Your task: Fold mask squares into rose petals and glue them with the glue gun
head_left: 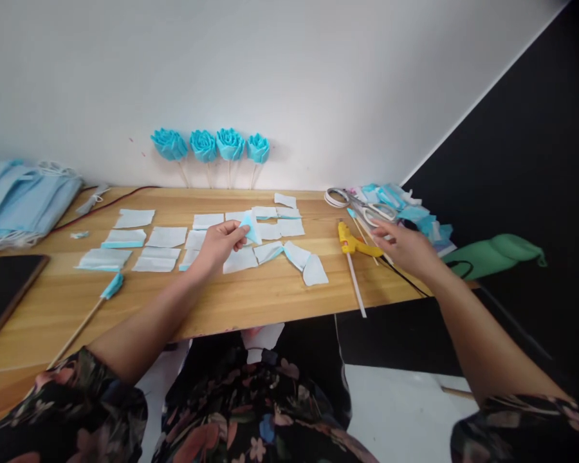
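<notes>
Pinched in my left hand [226, 241] is a small folded piece of mask fabric [251, 226], light blue on one face and white on the other. Under and around that hand lie several cut rectangles of white fabric [166, 236], some with blue edges. My right hand [405, 249] hovers at the right side, fingers apart and nothing visible in them. Just left of it lies a yellow glue gun [348, 239] with a glue stick [356, 286] pointing toward me. Scissors [376, 212] and a thin stick [361, 228] with a blue tip are close to its fingertips.
Several blue fabric flowers [202, 146] on sticks lean against the wall. Face masks [24, 193] are stacked at the left, by a phone [9, 289] and a blue-tipped stick [89, 318]. Tape [336, 198], fabric scraps [415, 212] and a green pouch [499, 255] sit right.
</notes>
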{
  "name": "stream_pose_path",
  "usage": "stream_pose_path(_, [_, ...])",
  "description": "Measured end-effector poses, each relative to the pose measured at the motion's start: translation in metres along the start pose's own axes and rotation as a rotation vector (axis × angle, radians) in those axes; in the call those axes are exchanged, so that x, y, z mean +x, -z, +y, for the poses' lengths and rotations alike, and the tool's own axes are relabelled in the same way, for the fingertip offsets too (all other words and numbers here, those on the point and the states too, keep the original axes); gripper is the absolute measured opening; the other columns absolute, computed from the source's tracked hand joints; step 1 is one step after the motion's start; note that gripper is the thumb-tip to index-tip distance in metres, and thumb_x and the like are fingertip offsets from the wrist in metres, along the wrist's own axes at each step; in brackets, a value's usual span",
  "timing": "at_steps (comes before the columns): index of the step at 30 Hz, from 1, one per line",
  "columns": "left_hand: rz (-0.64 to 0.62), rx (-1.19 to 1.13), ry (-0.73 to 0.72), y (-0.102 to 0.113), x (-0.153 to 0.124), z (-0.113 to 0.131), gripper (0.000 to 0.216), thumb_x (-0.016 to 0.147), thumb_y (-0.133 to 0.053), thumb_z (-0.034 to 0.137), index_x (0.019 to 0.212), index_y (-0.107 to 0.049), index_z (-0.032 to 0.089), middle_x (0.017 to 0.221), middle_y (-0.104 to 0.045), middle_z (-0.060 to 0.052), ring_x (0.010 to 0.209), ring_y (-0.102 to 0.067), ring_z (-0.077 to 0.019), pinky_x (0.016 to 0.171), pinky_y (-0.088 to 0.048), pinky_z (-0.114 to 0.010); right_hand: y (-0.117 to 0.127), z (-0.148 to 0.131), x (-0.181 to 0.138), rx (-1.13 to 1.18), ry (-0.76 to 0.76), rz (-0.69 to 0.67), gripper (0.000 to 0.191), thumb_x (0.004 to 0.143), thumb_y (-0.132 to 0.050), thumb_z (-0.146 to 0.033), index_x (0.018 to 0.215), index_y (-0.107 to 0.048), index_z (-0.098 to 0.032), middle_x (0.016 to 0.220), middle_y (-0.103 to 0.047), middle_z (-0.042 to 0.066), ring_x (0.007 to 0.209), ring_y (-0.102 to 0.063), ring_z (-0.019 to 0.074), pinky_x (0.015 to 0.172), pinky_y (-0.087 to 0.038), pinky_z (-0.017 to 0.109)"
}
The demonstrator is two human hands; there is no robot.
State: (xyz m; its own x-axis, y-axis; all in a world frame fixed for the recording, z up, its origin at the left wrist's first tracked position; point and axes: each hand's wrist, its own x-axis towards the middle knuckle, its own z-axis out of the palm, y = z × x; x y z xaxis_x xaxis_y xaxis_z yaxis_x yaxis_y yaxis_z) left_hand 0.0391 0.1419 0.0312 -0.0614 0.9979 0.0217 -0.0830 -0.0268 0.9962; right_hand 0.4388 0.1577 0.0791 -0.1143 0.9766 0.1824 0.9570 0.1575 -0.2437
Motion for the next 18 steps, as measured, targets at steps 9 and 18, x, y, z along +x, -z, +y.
stream_pose_path(9, [0.004,-0.002,-0.018,0.002,0.002,-0.002,0.025,0.073,-0.070,0.034,0.060,-0.058,0.016,0.056,-0.056,0.001,0.050,-0.045,-0.0075,0.052,-0.035,-0.023,-0.039,0.009,0.002,-0.415,0.380,-0.137,0.069,0.079,-0.045,-0.002,0.147,-0.044,-0.007,0.144,-0.056,0.019,0.136,-0.048,0.0331,0.111,-0.041,0.047])
stream_pose_path(18, [0.022,-0.015,-0.027,0.001,0.001,0.002,0.026,0.071,-0.072,0.033,0.059,-0.058,0.015,0.054,-0.056,0.002,0.050,-0.044,-0.0071,0.052,-0.034,-0.022,-0.043,0.004,0.005,-0.484,0.285,-0.127,0.075,0.082,-0.050,-0.010,0.153,-0.030,-0.003,0.132,-0.061,0.027,0.122,-0.056,0.0376,0.094,-0.050,0.046])
